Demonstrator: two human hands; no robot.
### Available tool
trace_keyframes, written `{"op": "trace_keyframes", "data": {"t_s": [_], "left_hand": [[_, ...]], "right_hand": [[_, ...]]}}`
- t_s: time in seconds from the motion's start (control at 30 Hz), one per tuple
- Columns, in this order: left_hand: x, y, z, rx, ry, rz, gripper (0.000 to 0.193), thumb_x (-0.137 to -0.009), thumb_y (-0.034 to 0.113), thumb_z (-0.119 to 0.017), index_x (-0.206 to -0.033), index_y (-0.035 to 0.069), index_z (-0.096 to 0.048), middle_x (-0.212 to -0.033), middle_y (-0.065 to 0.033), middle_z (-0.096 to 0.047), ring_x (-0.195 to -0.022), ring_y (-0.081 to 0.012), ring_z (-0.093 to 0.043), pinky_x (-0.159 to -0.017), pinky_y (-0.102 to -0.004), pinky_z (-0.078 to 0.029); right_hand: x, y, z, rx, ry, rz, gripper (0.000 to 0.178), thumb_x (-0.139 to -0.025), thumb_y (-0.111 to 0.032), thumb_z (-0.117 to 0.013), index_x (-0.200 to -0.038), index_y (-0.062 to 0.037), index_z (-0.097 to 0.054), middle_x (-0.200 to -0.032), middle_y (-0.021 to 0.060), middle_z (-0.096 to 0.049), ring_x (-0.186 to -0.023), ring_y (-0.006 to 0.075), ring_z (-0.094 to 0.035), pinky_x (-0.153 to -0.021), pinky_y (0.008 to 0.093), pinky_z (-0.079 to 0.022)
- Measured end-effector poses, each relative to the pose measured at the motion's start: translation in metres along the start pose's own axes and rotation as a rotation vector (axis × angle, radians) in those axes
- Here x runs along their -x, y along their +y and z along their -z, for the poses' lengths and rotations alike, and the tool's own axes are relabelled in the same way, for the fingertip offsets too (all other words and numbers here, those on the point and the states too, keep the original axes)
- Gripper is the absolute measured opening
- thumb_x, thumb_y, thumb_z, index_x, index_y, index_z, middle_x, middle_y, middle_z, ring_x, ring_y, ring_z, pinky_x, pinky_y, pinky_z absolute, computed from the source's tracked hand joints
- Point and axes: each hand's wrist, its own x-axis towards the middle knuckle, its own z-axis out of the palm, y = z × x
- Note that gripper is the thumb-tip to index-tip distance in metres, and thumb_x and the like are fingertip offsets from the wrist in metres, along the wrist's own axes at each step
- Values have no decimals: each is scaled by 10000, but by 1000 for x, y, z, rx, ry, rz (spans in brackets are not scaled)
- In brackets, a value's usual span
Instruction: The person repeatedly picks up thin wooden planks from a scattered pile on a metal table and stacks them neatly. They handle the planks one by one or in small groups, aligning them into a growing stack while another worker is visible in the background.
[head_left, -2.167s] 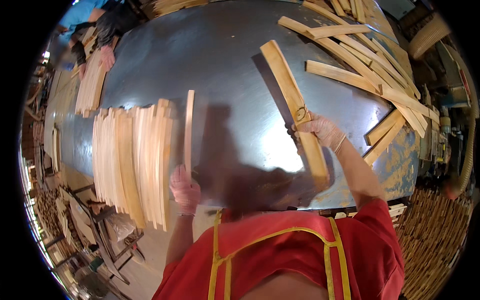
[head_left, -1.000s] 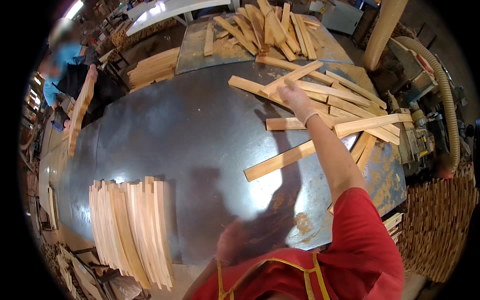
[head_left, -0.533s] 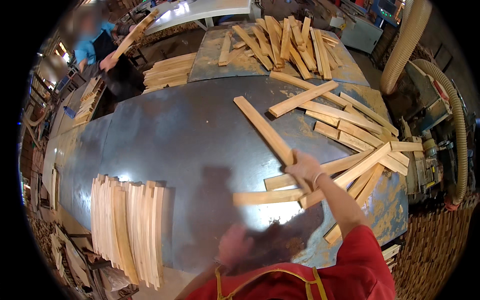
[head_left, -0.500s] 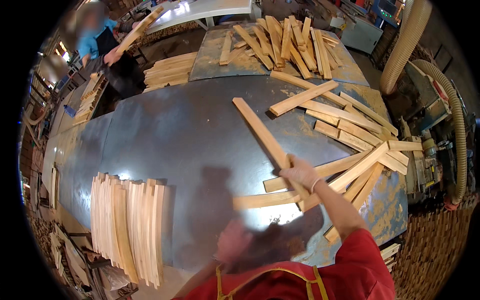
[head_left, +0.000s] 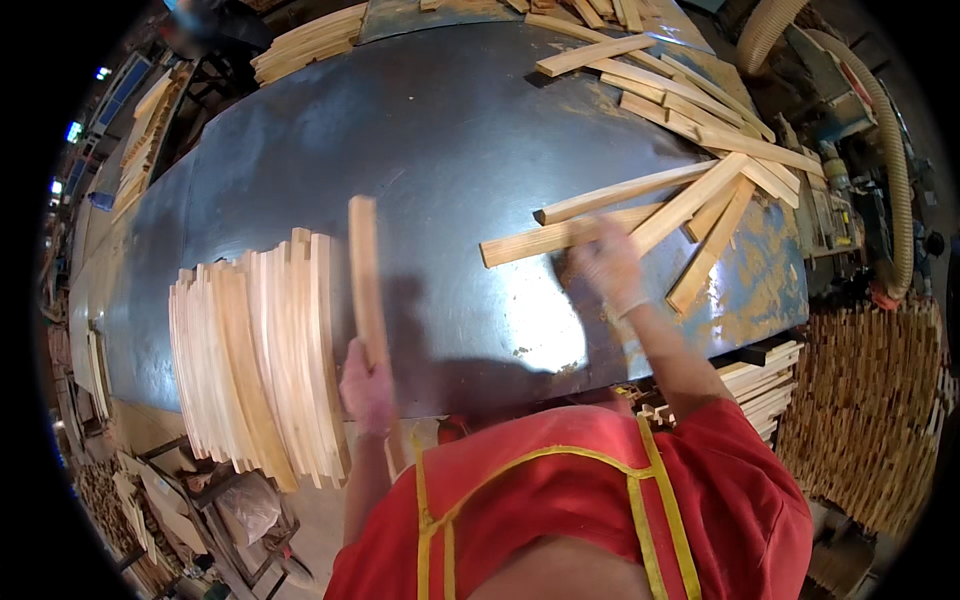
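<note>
My left hand (head_left: 368,388) is closed round the lower part of a wooden strip (head_left: 364,265), which stands lengthwise just right of a row of strips. That row of pale wooden strips (head_left: 255,360) lies packed side by side at the table's near left, their ends overhanging its front edge. My right hand (head_left: 608,265), smeared by motion, is over another wooden strip (head_left: 530,243) at the near end of the loose heap. Whether its fingers grip that strip I cannot make out. Several loose strips (head_left: 690,205) cross one another on the right of the table.
The dark metal table (head_left: 440,130) spreads before me, with sawdust on its right side. More strips (head_left: 310,45) are stacked beyond its far left edge. A ribbed hose (head_left: 905,220) and machinery stand at the right, above a large wood stack (head_left: 855,400).
One strip has gone from my right hand into my left, which has carried it leftward to the row. My right hand has moved back over the loose strips. The view has tilted downward.
</note>
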Motion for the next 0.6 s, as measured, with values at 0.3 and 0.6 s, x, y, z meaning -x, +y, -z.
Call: {"op": "trace_keyframes", "data": {"t_s": [0.3,0.6], "left_hand": [[-5,-48,16,-688,246,-294,791,-901,348,-771,-1589,88,-480,-1607,-154,-502,-1518,-365,-418,-1237,-504,-351],[-24,158,-91,-229,-264,-337,1040,-808,521,-822,-1605,5,-397,-1490,-231,-576,-1350,-396,-587,-1103,-514,-494]], "right_hand": [[-20,129,-3,-1075,434,-745,401,-875,-91,-750,-1242,19,-629,-931,120,-702,-774,226,-683,-673,363,-569],[-57,116,6,336,94,85,572,-920,-246,-656,-1447,-30,-607,-1347,208,-695,-1247,423,-647,-1138,502,-478]]}}
